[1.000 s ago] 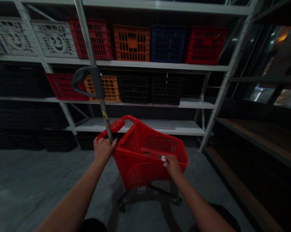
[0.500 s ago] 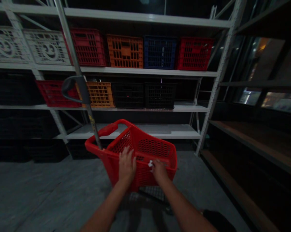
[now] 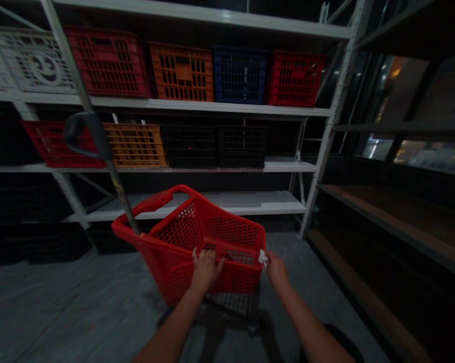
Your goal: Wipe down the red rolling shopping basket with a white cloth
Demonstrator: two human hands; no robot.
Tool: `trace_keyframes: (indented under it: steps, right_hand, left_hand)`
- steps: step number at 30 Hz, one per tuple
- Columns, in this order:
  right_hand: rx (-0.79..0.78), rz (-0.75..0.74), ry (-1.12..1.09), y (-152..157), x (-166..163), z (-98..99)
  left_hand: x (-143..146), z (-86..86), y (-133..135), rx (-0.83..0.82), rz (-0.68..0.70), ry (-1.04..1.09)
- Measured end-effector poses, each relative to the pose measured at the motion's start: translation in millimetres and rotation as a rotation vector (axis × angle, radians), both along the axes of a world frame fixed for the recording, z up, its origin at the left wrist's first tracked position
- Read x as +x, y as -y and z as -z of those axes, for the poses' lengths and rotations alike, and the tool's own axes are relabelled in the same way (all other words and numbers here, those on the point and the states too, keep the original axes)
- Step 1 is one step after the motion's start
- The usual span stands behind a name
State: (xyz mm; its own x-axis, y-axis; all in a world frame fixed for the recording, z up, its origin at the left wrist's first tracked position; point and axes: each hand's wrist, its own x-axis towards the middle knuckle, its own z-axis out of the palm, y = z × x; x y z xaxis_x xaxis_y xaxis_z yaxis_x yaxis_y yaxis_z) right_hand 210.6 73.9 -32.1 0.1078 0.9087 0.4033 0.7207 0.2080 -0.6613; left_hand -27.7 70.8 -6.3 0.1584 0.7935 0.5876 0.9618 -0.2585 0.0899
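A red plastic basket trolley [image 3: 174,252] stands on the grey floor in front of me, its grey pull handle [image 3: 95,146] raised up to the left. My left hand [image 3: 205,269] is closed over the basket's near rim. My right hand [image 3: 276,268] is at the rim's right corner, fingers pinched on a small white cloth [image 3: 263,257]. The trolley's wheels are in shadow under the basket.
Metal shelving [image 3: 227,108] behind holds red [image 3: 295,78], orange [image 3: 182,70], blue [image 3: 238,75], black [image 3: 242,146] and white [image 3: 34,60] crates. A white upright post [image 3: 328,126] stands at the shelf corner. Dark wooden shelves [image 3: 394,212] run along the right. Grey floor lies left.
My left hand left the pull handle's pole and took the basket's near rim. My right hand slid with the cloth toward the rim's right corner. The view shifted right.
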Motion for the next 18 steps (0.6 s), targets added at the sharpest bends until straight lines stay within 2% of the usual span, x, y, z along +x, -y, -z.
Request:
trace_keyframes:
  steps: [2,4,8,13,16,18]
  right_hand:
    - [0.084,-0.011,-0.048,5.9,-9.9,6.5]
    - [0.144,-0.088,-0.084,14.5,-23.2,12.8]
    - [0.176,-0.171,-0.121,31.2,-41.0,18.0]
    - [0.177,-0.243,-0.116,38.9,-46.7,20.4]
    - [0.171,-0.272,-0.070,27.8,-41.2,19.1]
    - [0.166,-0.232,-0.046,9.9,-31.7,14.7]
  left_hand:
    - [0.3,-0.6,0.4,0.005,-0.031,-0.001]
    - [-0.1,-3.2,0.6,-0.008,-0.093,-0.004]
    - [8.2,-8.7,3.5,-0.054,-0.210,-0.032]
    - [45.4,0.9,14.2,-0.106,0.014,-0.012]
    - [58.1,9.0,20.0,-0.130,0.050,0.014]
    - [57.7,11.7,21.8,-0.126,0.057,0.020]
